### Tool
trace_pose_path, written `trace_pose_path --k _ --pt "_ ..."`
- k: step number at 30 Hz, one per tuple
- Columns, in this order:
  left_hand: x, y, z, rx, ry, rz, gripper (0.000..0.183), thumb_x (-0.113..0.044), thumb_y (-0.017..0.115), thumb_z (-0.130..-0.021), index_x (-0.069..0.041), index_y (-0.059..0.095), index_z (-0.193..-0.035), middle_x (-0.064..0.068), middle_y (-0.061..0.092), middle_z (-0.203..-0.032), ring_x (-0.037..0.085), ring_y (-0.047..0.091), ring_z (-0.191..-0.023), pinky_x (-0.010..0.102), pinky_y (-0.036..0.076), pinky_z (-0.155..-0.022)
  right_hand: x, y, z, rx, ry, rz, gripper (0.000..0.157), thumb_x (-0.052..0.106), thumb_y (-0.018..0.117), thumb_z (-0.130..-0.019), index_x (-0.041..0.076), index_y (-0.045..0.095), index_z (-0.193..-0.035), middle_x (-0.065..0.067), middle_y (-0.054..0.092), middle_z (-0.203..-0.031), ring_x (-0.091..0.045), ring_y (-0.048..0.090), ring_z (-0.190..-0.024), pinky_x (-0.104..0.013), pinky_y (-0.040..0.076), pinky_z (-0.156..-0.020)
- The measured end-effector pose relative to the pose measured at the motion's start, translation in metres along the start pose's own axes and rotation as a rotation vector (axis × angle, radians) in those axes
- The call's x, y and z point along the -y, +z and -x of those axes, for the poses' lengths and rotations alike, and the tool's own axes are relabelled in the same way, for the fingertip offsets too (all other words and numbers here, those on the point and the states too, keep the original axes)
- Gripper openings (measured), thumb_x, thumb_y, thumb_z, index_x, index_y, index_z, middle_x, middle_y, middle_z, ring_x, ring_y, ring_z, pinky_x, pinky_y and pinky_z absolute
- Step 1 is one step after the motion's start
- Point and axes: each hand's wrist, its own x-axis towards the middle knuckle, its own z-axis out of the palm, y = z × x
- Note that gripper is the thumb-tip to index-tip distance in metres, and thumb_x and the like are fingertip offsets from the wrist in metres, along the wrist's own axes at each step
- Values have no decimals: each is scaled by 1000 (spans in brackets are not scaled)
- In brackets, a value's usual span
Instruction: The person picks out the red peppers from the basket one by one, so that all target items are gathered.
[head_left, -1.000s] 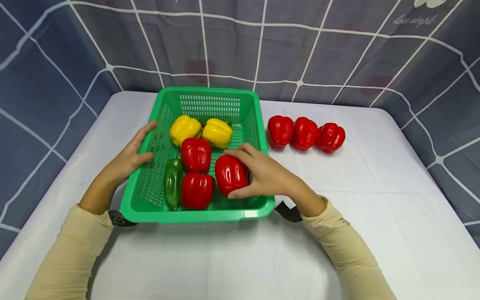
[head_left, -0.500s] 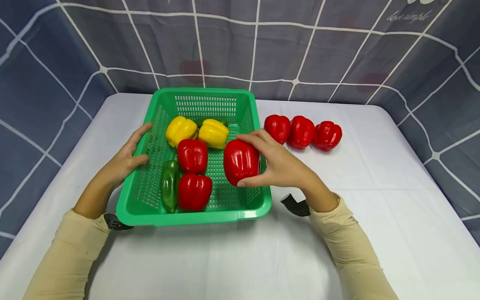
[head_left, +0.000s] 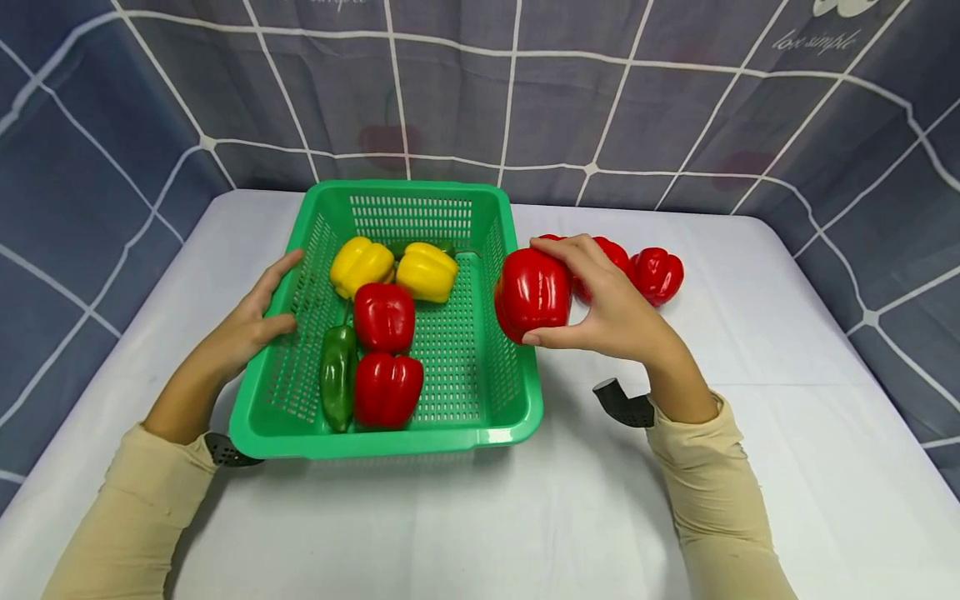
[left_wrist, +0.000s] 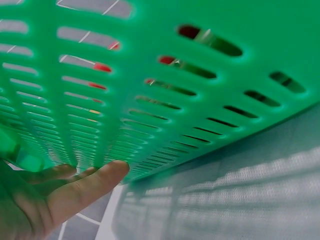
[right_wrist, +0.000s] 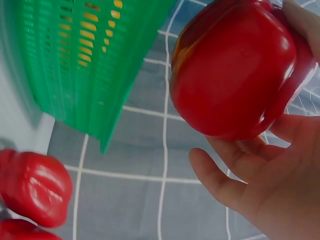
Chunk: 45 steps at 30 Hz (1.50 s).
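In the head view my right hand (head_left: 615,308) grips a red bell pepper (head_left: 534,293) between thumb and fingers, raised over the right rim of a green plastic basket (head_left: 480,437). The right wrist view shows this red bell pepper (right_wrist: 235,75) close up. My left hand (head_left: 243,329) rests against the basket's left side. Its extended fingers touch the slotted outer wall in the left wrist view. Inside the basket lie two yellow bell peppers (head_left: 426,272), two red bell peppers (head_left: 387,390) and a long green pepper (head_left: 338,377). Another green one behind the yellow peppers is mostly hidden.
Right of the basket, three red bell peppers stand in a row on the white tablecloth (head_left: 780,350); the rightmost red pepper (head_left: 656,276) shows best, while my right hand covers parts of the others. A grey-blue gridded curtain (head_left: 450,92) borders the table's back and sides.
My right hand has lifted the red bell pepper from inside the basket and carried it rightward to above the right rim. The left hand stays at the basket's left side.
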Motion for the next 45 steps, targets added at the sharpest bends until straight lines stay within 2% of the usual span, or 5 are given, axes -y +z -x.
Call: trace_pose_path --k 7,12,21,39,45 --pt "0 1 1 -1 16 -8 82 8 38 -81 -23 3 -148 24 10 -141 5 55 -87 22 52 -63 -11 -11 5 -34 52 0 80 19 82 -62 14 45 -133 -7 47 -120 -21 47 -111 -45 50 -82" --pt "1 1 0 6 19 10 82 9 38 -81 -22 3 -148 24 10 -140 6 56 -84 23 53 -61 -21 -13 13 -20 115 1 81 19 82 -63 14 43 -134 -7 45 -122 -22 45 -112 -48 49 -83" --pt "2 -1 0 8 28 20 82 9 38 -81 -23 3 -148 26 10 -139 7 58 -82 25 53 -60 -39 -10 24 11 149 13 82 20 81 -63 13 42 -135 -7 40 -132 -23 37 -121 -51 47 -87" --pt "6 1 2 22 49 53 82 9 39 -81 -21 3 -148 16 27 -127 10 60 -78 28 54 -59 -67 6 24 264 246 33 85 26 80 -65 12 36 -137 -7 38 -121 -23 37 -118 -46 44 -92" --pt "6 2 4 21 73 27 82 9 39 -81 -21 3 -148 19 22 -132 7 58 -85 25 53 -62 -70 14 24 306 261 30 85 28 81 -63 13 37 -134 -6 37 -117 -24 41 -117 -45 43 -94"
